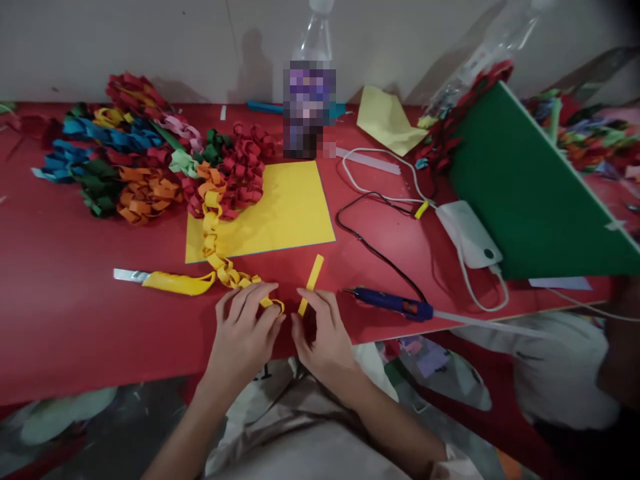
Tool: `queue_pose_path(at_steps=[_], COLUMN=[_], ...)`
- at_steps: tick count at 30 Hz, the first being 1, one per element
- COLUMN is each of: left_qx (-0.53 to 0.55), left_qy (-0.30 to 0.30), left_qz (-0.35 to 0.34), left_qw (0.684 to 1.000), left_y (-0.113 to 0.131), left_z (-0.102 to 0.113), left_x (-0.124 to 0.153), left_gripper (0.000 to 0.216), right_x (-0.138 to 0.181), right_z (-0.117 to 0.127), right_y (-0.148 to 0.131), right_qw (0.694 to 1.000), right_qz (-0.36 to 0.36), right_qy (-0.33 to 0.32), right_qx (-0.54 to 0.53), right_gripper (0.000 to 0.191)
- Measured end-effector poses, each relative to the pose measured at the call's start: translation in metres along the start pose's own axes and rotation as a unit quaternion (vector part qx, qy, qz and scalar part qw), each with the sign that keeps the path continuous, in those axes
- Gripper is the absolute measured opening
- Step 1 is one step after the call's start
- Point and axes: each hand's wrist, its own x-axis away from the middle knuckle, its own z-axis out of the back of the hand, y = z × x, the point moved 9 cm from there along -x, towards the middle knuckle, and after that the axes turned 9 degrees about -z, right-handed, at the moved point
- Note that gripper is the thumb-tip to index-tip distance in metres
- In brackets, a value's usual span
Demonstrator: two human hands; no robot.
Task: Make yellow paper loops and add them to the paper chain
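A yellow paper chain (214, 248) runs from the coloured pile down to the table's near edge. My left hand (245, 330) pinches its last loop, fingers closed on it. My right hand (320, 330) holds a loose yellow paper strip (311, 283) upright, just right of that loop. Both hands rest on the red table (75, 320) at its near edge.
Coloured paper chains (150, 160) are piled at the back left. A yellow sheet (280, 210) lies behind my hands. A blue glue gun (390, 303) with black cord, a white adapter (470, 233), a green board (525, 193), a bottle (310, 87) and a yellow-handled cutter (170, 281) stand around.
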Motion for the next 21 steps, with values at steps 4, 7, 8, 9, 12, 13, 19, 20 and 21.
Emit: queue_pose_path(at_steps=[4, 7, 8, 9, 12, 13, 19, 20, 21], left_qx=[-0.013, -0.032, -0.034, -0.031, 0.002, 0.021, 0.016, 0.005, -0.007], left_qy=[-0.006, -0.012, -0.008, -0.004, 0.033, 0.053, 0.134, 0.128, 0.124], left_qz=[-0.010, 0.005, 0.009, 0.009, 0.010, 0.008, 0.033, 0.032, 0.030], left_qw=[1.000, 0.999, 0.999, 0.999, 0.999, 0.998, 0.990, 0.991, 0.992], left_y=[0.002, 0.001, 0.001, 0.001, -0.001, -0.001, -0.001, 0.001, 0.003], left_z=[-0.003, -0.005, -0.005, -0.005, -0.002, -0.001, 0.012, 0.012, 0.013], left_x=[0.002, 0.007, 0.008, 0.010, 0.013, 0.015, 0.020, 0.020, 0.019], left_gripper=[0.001, 0.005, 0.008, 0.010, 0.014, 0.014, 0.009, 0.009, 0.009], right_x=[-0.001, -0.001, -0.001, -0.001, -0.002, -0.002, -0.005, -0.005, -0.006], right_z=[-0.001, 0.000, 0.001, 0.001, 0.003, 0.004, 0.011, 0.009, 0.007], right_y=[0.001, -0.001, -0.002, -0.003, -0.006, -0.006, 0.004, 0.007, 0.010], right_qw=[1.000, 0.998, 0.997, 0.996, 0.990, 0.988, 0.978, 0.975, 0.971], right_qz=[0.002, 0.018, 0.027, 0.039, 0.074, 0.084, 0.082, 0.070, 0.059], right_qy=[-0.018, -0.024, -0.026, -0.031, -0.045, -0.045, -0.038, -0.049, -0.062], right_qx=[-0.019, -0.048, -0.063, -0.078, -0.115, -0.125, -0.189, -0.206, -0.225], right_gripper=[0.045, 0.044, 0.043, 0.042, 0.036, 0.034, 0.031, 0.032, 0.033])
